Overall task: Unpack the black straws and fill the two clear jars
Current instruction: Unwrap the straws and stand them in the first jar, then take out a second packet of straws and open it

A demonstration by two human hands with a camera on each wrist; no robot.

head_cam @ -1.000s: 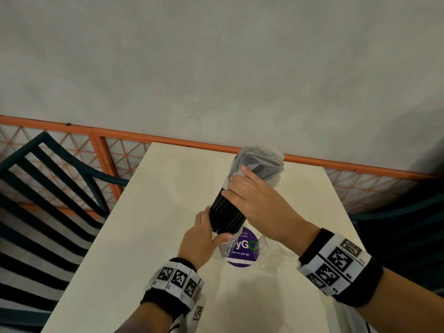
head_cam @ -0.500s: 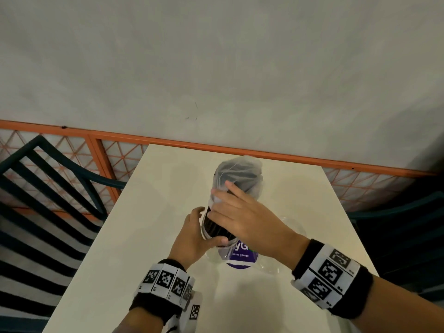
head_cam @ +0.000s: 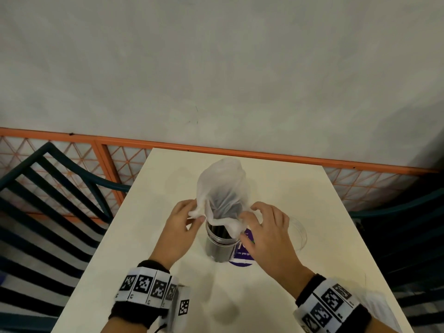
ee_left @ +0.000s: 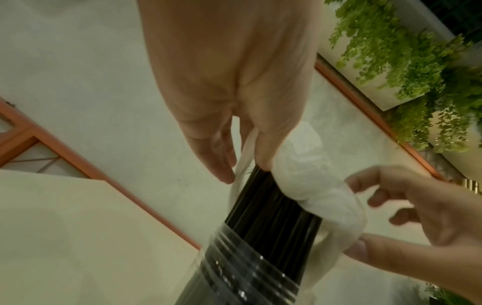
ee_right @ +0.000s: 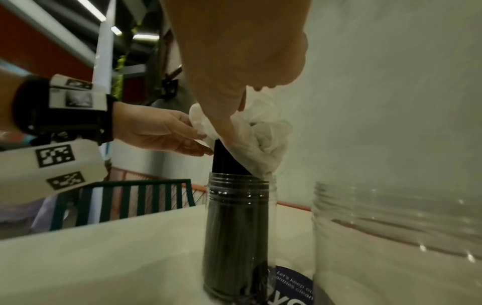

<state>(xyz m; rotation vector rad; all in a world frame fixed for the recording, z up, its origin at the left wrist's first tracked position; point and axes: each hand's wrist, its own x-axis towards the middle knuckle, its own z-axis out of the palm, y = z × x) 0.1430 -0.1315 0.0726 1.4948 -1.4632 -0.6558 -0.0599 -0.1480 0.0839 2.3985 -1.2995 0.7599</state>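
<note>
A bundle of black straws (ee_left: 268, 204) stands upright in a narrow clear jar (head_cam: 219, 246) at the table's middle. A thin white plastic bag (head_cam: 223, 188) still covers the straws' upper part, bunched up above the jar's mouth. My left hand (head_cam: 195, 216) pinches the bag's lower edge on the left side. My right hand (head_cam: 242, 224) pinches the edge on the right. The second clear jar (ee_right: 391, 237), wider and with nothing in it, stands just right of the first, partly hidden by my right hand in the head view.
The jars stand on a cream table (head_cam: 149, 236) with a round purple sticker (head_cam: 241, 257) under them. An orange lattice railing (head_cam: 216, 150) runs behind the table's far edge. Dark slatted chairs (head_cam: 48, 200) stand on both sides.
The tilted straw bundle has gone down into the narrow jar and now stands upright. Both hands have shifted from bundle and jar to the bag's lower edge, and the bag has ridden upward.
</note>
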